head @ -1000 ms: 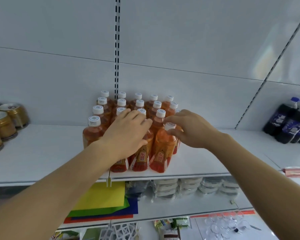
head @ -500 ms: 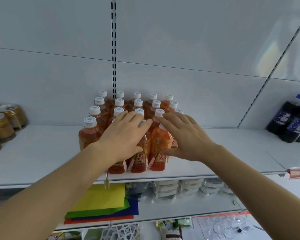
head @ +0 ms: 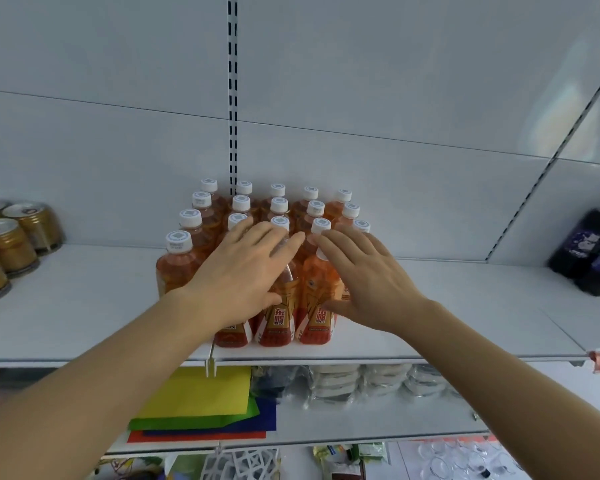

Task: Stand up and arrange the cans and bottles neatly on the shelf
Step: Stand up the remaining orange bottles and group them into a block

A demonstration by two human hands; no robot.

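- A block of orange drink bottles with white screw caps (head: 278,244) stands upright on the white metal shelf (head: 84,306), packed in rows that run back to the rear panel.
- The left hand (head: 246,275) lies flat against the front bottles, fingers straight and slightly spread, palm covering the neck and shoulder of one of them.
- The right hand (head: 364,275) is laid the same way on the right side of the front row, fingers straight, thumb low by the red-and-gold label of the nearest bottle (head: 317,306).
- Neither hand curls round anything; the two sets of fingertips nearly meet over the caps.
- The front-left bottle (head: 177,265) stands uncovered just beside the left hand.
- Gold-lidded cans (head: 11,244) sit in a cluster at the far left of the same shelf, well apart from the bottles.
- Dark bottles with blue labels (head: 589,251) stand at the far right, partly cut off by the edge.
- Below, on the lower shelf, lie sheets of yellow, green, blue and red paper (head: 201,400) and what look like stacked clear plastic lids or containers (head: 371,382), too blurred to be sure.
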